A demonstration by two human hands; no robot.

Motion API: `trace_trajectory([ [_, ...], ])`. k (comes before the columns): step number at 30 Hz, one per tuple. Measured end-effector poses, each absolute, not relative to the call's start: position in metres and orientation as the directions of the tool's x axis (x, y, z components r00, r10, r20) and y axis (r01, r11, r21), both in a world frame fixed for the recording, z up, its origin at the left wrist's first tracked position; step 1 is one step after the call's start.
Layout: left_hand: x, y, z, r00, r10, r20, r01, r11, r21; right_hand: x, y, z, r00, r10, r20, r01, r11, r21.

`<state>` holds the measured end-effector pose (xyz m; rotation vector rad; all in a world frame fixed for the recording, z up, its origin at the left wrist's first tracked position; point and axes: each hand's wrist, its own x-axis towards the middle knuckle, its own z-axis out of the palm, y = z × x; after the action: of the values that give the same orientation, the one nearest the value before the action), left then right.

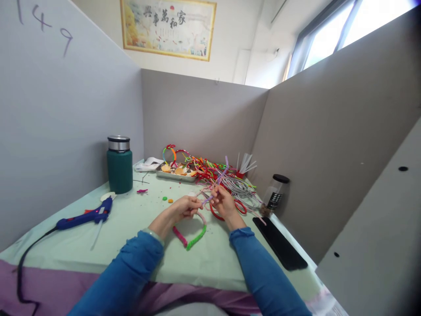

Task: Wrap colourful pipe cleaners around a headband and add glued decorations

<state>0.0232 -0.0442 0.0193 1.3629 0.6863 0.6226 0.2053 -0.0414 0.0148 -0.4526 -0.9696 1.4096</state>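
A purple pipe cleaner (222, 173) runs between my two hands above the table, its far end sticking up past the right one. My left hand (184, 208) is closed, pinching the near end. My right hand (224, 202) is closed on it further along. Below them lies a bent band wrapped in pink and green fuzzy pipe cleaner (196, 238), its upper part partly hidden by my left hand. Red-handled scissors (241, 206) lie beside my right hand, partly covered by it.
A blue glue gun (86, 216) with its cord lies left, near a green flask (119, 166). Behind are a metal tray (176, 176), a heap of coloured pipe cleaners (210, 167) and white sticks (246, 163). At right are a clear jar (274, 193) and a black slab (279, 243). Partitions enclose the table.
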Motion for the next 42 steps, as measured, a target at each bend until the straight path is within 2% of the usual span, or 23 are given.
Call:
trace_trajectory([
  [2,0.023,-0.047,0.020,0.741,0.668,-0.064,-0.035,0.133,0.991,0.206,-0.041,0.015,-0.108,0.954,0.281,-0.612,0.159,-0.775],
  [4,0.023,-0.048,0.020,0.756,0.650,-0.078,0.014,0.103,0.995,0.208,-0.040,0.015,-0.101,0.954,0.281,-0.591,0.170,-0.789],
  [7,0.025,-0.046,0.017,0.631,0.771,-0.082,0.127,0.002,0.992,0.215,-0.041,0.016,-0.122,0.962,0.243,-0.469,0.160,-0.869],
  [9,0.025,-0.043,0.017,0.509,0.860,-0.019,0.150,-0.067,0.986,0.218,-0.044,0.019,-0.136,0.967,0.214,-0.332,0.159,-0.930],
  [14,0.021,-0.041,0.025,0.363,0.911,0.197,-0.075,-0.182,0.980,0.214,-0.051,0.022,-0.149,0.959,0.241,-0.028,0.239,-0.971],
  [18,0.019,-0.044,0.031,0.325,0.916,0.236,-0.254,-0.156,0.955,0.208,-0.053,0.021,-0.214,0.949,0.233,0.103,0.259,-0.960],
  [21,0.019,-0.043,0.033,0.274,0.935,0.227,-0.309,-0.138,0.941,0.206,-0.054,0.021,-0.257,0.936,0.239,0.179,0.289,-0.940],
  [27,0.018,-0.040,0.031,0.240,0.941,0.237,-0.276,-0.168,0.946,0.210,-0.055,0.020,-0.307,0.923,0.232,0.180,0.296,-0.938],
  [34,0.018,-0.037,0.028,0.086,0.971,0.222,-0.310,-0.186,0.933,0.211,-0.055,0.015,-0.375,0.876,0.305,0.131,0.376,-0.917],
  [42,0.014,-0.036,0.030,0.258,0.952,0.164,-0.427,-0.040,0.903,0.213,-0.053,0.015,-0.325,0.929,0.180,0.026,0.199,-0.980],
])
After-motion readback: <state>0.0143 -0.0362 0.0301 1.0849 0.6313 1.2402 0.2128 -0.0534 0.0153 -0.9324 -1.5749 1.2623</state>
